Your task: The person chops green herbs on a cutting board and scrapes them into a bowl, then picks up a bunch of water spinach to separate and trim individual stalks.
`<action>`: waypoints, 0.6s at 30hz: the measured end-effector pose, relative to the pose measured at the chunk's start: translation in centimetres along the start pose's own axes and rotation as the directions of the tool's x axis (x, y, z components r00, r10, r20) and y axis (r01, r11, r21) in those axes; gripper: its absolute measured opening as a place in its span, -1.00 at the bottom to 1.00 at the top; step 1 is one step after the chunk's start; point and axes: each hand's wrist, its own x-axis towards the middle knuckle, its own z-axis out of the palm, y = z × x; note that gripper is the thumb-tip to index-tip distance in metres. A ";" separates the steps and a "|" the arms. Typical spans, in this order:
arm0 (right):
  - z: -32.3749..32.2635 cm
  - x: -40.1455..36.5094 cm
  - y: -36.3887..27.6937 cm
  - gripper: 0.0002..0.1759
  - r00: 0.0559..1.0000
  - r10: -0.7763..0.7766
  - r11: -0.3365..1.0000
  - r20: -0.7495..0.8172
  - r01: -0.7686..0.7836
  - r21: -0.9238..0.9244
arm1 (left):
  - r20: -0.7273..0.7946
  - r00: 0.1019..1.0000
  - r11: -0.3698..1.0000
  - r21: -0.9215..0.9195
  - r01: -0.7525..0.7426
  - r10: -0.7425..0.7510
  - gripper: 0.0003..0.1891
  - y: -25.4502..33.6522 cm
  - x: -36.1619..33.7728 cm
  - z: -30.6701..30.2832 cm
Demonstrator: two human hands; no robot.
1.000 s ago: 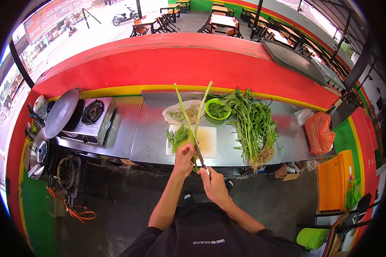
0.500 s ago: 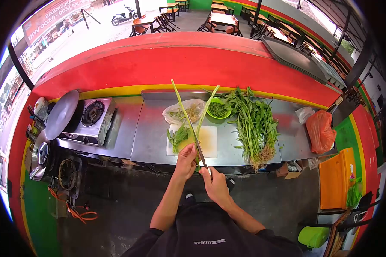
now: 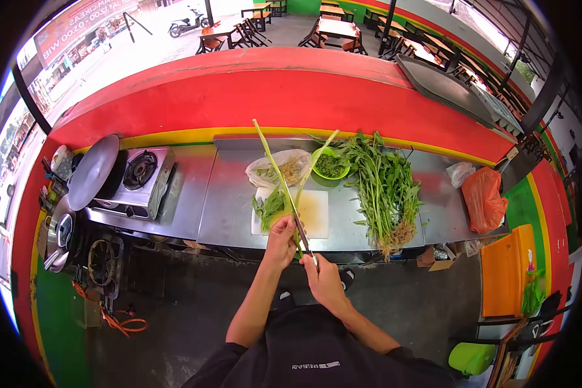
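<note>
Long pale green stems (image 3: 269,152) rise in a V from my left hand (image 3: 280,242), whose fingers are wrapped round their lower ends. My right hand (image 3: 324,282) is closed on the handle of a knife (image 3: 300,230), its blade lying against the stems at the fork. Beyond my hands a white cutting board (image 3: 315,213) lies on the steel counter, with green leaves (image 3: 269,205) on its left part. Behind the board are a clear plastic bag (image 3: 260,172) of plant scraps and a green bowl (image 3: 330,165) of picked leaves.
A large bunch of leafy greens with roots (image 3: 385,194) lies right of the board. Farther right is an orange plastic bag (image 3: 483,200). At the left stand a gas stove (image 3: 140,178) and a wok (image 3: 94,173). A red wall (image 3: 291,97) runs behind the counter.
The tips of the stems have spread farther apart, one to the left and one to the right. Both hands have stayed nearly in place.
</note>
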 end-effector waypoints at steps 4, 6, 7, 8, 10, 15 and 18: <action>0.4 0.1 0.8 -0.58 1.000 0.005 0.999 -0.026 -0.006 -0.036 | -0.025 0.998 0.998 -0.014 0.059 -0.059 -0.83 -1.1 -0.3 -1.3; 0.3 0.3 0.9 -0.57 1.000 0.023 0.999 -0.004 -0.023 -0.035 | 0.052 0.993 0.994 -0.003 0.107 -0.106 -0.85 -1.0 -0.5 -1.8; 0.2 0.4 0.9 -0.57 0.999 0.054 0.998 -0.003 -0.054 -0.039 | -0.017 0.995 0.995 0.013 0.095 -0.094 -0.87 -1.5 -0.8 -1.5; 0.4 0.5 1.4 -0.56 0.999 0.051 0.998 0.004 -0.051 -0.032 | -0.010 0.995 0.995 -0.004 0.098 -0.098 -0.87 -1.6 -0.9 -1.5; 0.9 0.7 2.3 -0.56 1.000 0.014 1.000 0.001 -0.014 -0.020 | -0.005 0.996 0.995 -0.021 0.093 -0.093 -0.88 -1.7 -1.0 -1.6; 0.7 1.0 2.6 -0.53 0.994 0.096 0.991 0.059 -0.090 -0.094 | -0.118 0.984 0.989 -0.073 0.125 -0.133 -0.87 -2.9 -0.7 -2.6; 1.2 0.7 3.9 -0.54 0.999 0.027 0.997 0.023 -0.025 -0.074 | -0.105 0.985 0.987 -0.102 0.126 -0.136 -0.82 -3.9 -0.5 -3.6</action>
